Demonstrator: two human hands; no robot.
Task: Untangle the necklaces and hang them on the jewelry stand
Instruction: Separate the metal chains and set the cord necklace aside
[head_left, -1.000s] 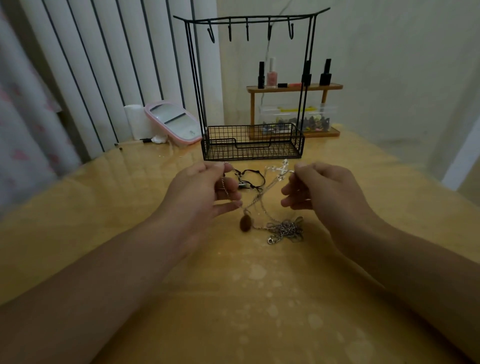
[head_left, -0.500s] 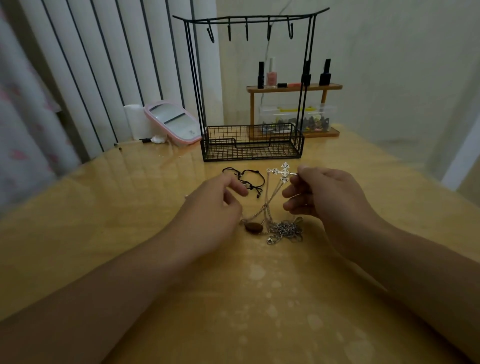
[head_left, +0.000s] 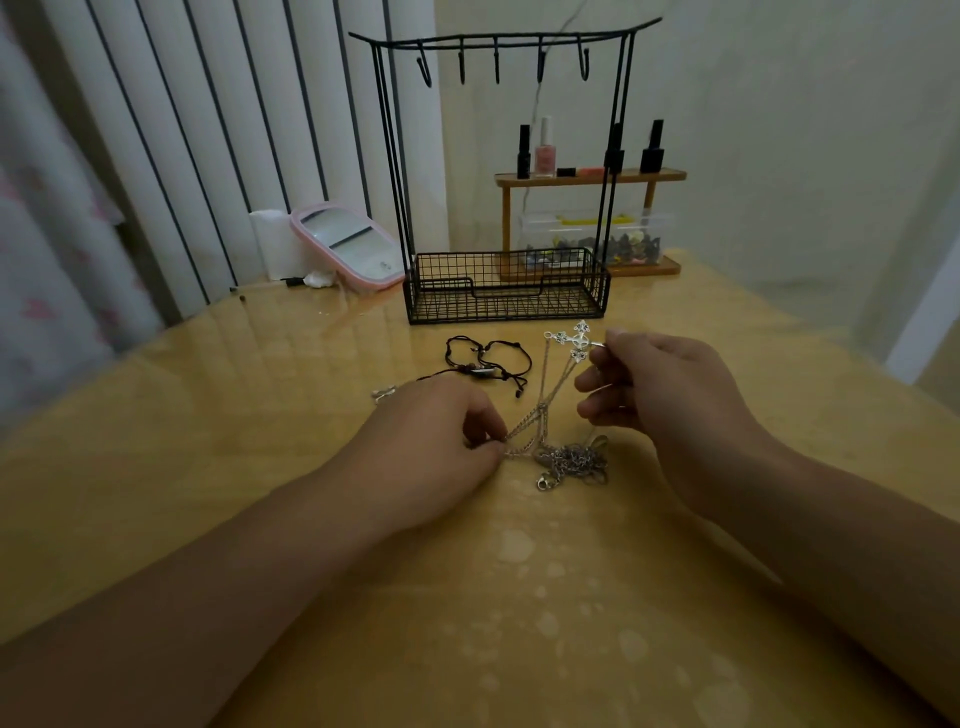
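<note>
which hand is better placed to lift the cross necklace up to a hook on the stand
Right. The right hand already pinches the cross pendant raised nearest the stand; the left hand is low, pinching chain by the tangle.

Dim, flat indoor light with a greenish-yellow cast; no hard shadows; the glossy table (head_left: 779, 364) carries soft pale sheen towards its far left; wide-angle lens bows the edges; the curtain (head_left: 47, 249) at left is smeared, forearms near the bottom soft.
</note>
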